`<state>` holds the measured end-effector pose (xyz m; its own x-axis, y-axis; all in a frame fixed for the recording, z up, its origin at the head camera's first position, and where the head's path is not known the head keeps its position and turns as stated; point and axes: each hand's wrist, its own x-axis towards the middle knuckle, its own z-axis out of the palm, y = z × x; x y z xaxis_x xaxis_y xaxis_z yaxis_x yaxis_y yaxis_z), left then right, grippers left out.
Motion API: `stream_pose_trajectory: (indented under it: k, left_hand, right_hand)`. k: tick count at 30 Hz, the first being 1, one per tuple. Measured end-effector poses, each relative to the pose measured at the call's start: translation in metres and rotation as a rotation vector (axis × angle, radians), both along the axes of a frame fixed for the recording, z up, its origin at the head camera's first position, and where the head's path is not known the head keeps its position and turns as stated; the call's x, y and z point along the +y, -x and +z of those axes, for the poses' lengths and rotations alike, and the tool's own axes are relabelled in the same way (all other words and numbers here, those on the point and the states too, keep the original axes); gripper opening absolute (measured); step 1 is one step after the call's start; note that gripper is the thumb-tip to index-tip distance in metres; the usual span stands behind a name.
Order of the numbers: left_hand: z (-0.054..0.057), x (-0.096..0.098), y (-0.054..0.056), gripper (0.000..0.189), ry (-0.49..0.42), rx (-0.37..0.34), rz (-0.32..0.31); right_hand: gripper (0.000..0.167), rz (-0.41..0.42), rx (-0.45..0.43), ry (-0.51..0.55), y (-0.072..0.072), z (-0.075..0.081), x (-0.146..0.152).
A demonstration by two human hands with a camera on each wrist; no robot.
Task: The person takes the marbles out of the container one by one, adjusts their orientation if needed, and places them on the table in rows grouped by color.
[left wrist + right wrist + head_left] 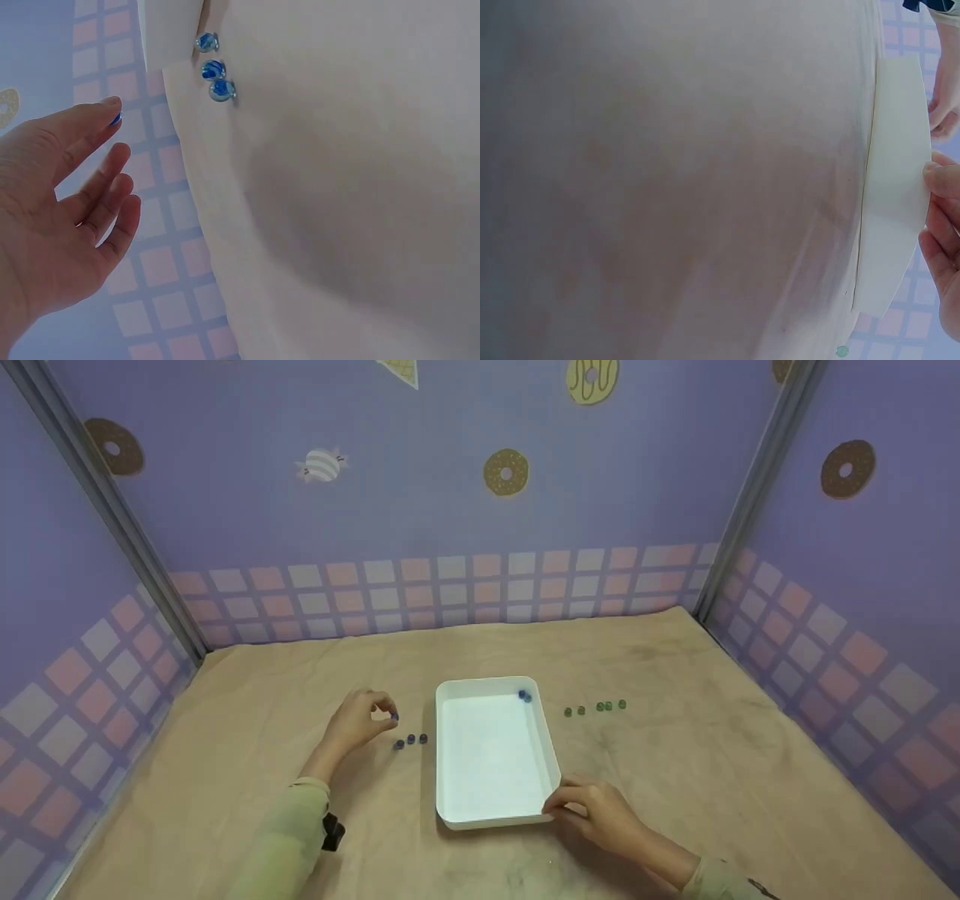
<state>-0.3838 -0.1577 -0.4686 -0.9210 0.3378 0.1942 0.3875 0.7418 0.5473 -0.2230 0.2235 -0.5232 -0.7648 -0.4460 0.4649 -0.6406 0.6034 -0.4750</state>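
Note:
My left hand (354, 725) is over the cloth left of the white tray (491, 769), pinching a blue marble (116, 118) between thumb and forefinger; its other fingers are loosely bent. Beside it, three blue marbles (411, 739) lie in a short row near the tray's left wall. Two more blue marbles (525, 696) sit inside the tray at its far right corner. With my right hand (600, 814) I grip the tray's rim at the near right corner. In the right wrist view the thumb (939, 180) lies at the rim of the tray wall.
Several green marbles (600, 706) lie in a loose row on the cloth right of the tray. A tan cloth (262, 697) covers the table. Purple walls (420, 510) with pink and white squares enclose it at the back and sides.

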Motion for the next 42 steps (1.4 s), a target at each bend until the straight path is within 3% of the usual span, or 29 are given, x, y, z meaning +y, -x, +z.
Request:
stream_pose_trajectory:
  k: [11,18,29,42]
  left_hand:
    - [-0.022,-0.014,-0.003,0.004,0.028,-0.046,0.031]
    - [-0.033,-0.016,-0.006,0.005,0.051,-0.098,0.066]
    - [-0.038,-0.011,-0.006,0.005,0.11,-0.11,0.107]
    - [-0.042,-0.01,-0.005,0.012,0.119,-0.112,0.137]
  right_hand:
    - [0.009,-0.016,-0.06,-0.001,-0.001,0.001,0.001]
    - [0.006,-0.019,-0.043,-0.011,-0.001,-0.001,0.002]
    - [0.006,0.008,-0.012,0.004,0.0,-0.001,0.0]
    - [0.006,0.001,-0.019,0.005,0.001,-0.001,0.001]
